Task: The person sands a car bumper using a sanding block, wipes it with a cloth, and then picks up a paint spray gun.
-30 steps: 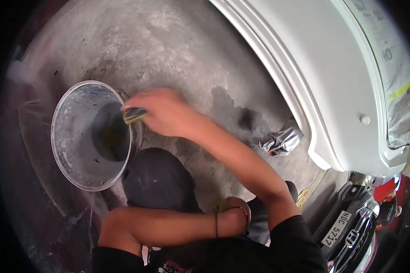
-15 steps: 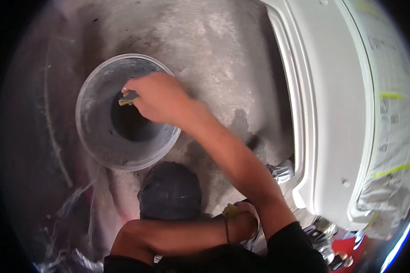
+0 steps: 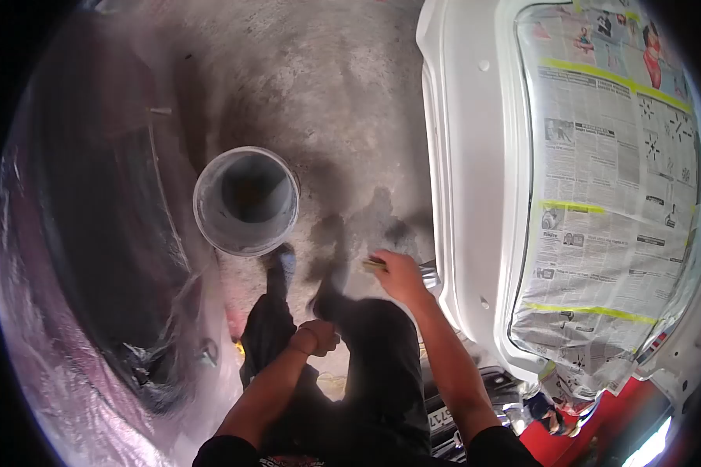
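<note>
My right hand [image 3: 401, 275] is closed round a small flat block [image 3: 375, 265], tan at the edge and partly hidden by the fingers. It is held low over the floor, beside the edge of the white car body [image 3: 475, 194]. My left hand [image 3: 320, 337], with a thin band at the wrist, is curled closed between my dark-trousered legs. Whatever may be inside its fingers is hidden. Ahead and to the left stands a grey bucket [image 3: 210, 219], with dark liquid [image 3: 255, 187] at its bottom. Neither hand touches the bucket.
Newspaper [image 3: 600, 156] held by yellow tape [image 3: 576, 207] covers part of the white car. Along the left, clear plastic film [image 3: 202, 354] drapes a dark body. Wet patches mark the concrete floor [image 3: 343, 101]. A licence plate [image 3: 442, 420] shows below my right arm.
My right hand has moved out from over the bucket, rightward, with the block still in it. My left hand has shifted left. The view has risen, so the bucket looks smaller.
</note>
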A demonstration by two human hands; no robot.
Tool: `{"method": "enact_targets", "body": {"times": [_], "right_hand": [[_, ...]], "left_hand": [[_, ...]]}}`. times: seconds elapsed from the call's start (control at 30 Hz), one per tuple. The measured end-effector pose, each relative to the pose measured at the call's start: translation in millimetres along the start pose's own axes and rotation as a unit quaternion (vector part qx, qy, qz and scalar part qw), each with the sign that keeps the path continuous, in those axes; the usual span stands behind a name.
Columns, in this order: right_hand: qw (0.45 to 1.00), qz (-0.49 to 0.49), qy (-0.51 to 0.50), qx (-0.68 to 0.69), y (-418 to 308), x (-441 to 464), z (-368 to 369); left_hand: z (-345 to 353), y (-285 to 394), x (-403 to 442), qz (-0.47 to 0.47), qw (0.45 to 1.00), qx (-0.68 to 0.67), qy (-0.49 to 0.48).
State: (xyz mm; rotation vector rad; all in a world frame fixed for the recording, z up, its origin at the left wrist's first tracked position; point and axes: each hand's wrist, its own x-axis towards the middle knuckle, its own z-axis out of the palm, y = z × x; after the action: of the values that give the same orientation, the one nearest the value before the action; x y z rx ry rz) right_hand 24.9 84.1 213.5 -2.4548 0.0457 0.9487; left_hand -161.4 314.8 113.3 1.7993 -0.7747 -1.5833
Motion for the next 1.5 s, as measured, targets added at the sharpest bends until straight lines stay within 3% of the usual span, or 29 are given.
{"method": "enact_targets", "body": {"times": [0.03,0.07,0.17,0.2,0.23,0.27,0.3,0.33,0.4,0.43,0.47,0.5,0.6,0.77,0.83,0.87,0.9,0.97,1.03,1.07,1.1,1.13,1.23,1.33,1.43,1.5], "right_hand": [[0.999,0.049,-0.004,0.017,17,-20,-7],[0.996,0.076,0.047,0.018,51,-39,4],[0.975,0.216,0.034,0.042,106,-91,10],[0.972,0.223,0.033,0.061,128,-112,21],[0.967,0.249,-0.048,0.025,158,-132,42],[0.956,0.264,-0.129,-0.013,179,-148,55],[0.960,0.218,-0.174,0.022,174,-160,48],[0.971,0.201,-0.126,-0.003,213,-195,98],[0.960,0.222,-0.117,0.127,200,-228,103],[0.951,0.231,-0.106,0.174,193,-233,103],[0.943,0.237,-0.095,0.214,185,-236,101],[0.936,0.243,-0.087,0.241,177,-236,101],[0.916,0.256,-0.053,0.305,151,-222,100],[0.894,0.277,0.011,0.353,108,-187,122],[0.905,0.303,0.034,0.298,90,-164,144],[0.870,0.373,0.018,0.321,73,-148,150],[0.828,0.442,-0.002,0.344,52,-126,124],[0.846,0.445,0.001,0.294,15,-84,86],[0.723,0.545,0.074,0.417,-20,-38,74],[0.692,0.581,0.079,0.421,-30,1,72],[0.665,0.613,0.057,0.422,-49,20,71],[0.691,0.590,0.124,0.400,-74,42,102],[0.624,0.551,0.176,0.525,-155,117,94],[0.426,0.552,0.178,0.695,-234,180,113],[0.493,0.607,0.227,0.580,-306,235,155],[0.420,0.647,0.234,0.592,-328,261,172]], "left_hand": [[-5,-1,-10,0.049,0.998,0.034,-0.017],[-44,28,-44,-0.043,0.994,-0.099,0.019],[-47,36,-38,-0.072,0.979,-0.050,0.185],[-47,32,-34,-0.057,0.979,0.000,0.198],[-75,47,-38,-0.124,0.963,-0.119,0.208],[-100,65,-38,-0.131,0.968,-0.095,0.191],[-126,76,-29,-0.139,0.971,-0.070,0.183],[-140,71,-9,-0.064,0.982,0.009,0.180],[-163,72,19,0.059,0.978,0.117,0.162],[-190,96,25,-0.018,0.973,0.003,0.231],[-244,141,28,-0.143,0.953,-0.143,0.226],[-281,158,32,-0.081,0.953,-0.147,0.253],[-395,224,26,0.011,0.915,-0.106,0.389],[-566,274,22,0.082,0.911,0.111,0.388],[-623,289,37,0.139,0.898,0.193,0.370],[-646,299,44,0.149,0.902,0.228,0.335],[-663,300,54,0.171,0.905,0.261,0.288],[-690,291,79,0.216,0.901,0.327,0.186],[-703,283,92,0.143,0.899,0.410,0.063],[-717,288,98,0.187,0.885,0.425,0.038],[-720,287,91,0.209,0.879,0.429,0.007],[-720,281,84,0.217,0.885,0.412,-0.029],[-728,262,81,0.231,0.881,0.393,-0.123],[-729,227,62,0.193,0.874,0.382,-0.231],[-741,177,41,0.162,0.845,0.404,-0.310],[-748,155,30,0.151,0.828,0.413,-0.348]]}}
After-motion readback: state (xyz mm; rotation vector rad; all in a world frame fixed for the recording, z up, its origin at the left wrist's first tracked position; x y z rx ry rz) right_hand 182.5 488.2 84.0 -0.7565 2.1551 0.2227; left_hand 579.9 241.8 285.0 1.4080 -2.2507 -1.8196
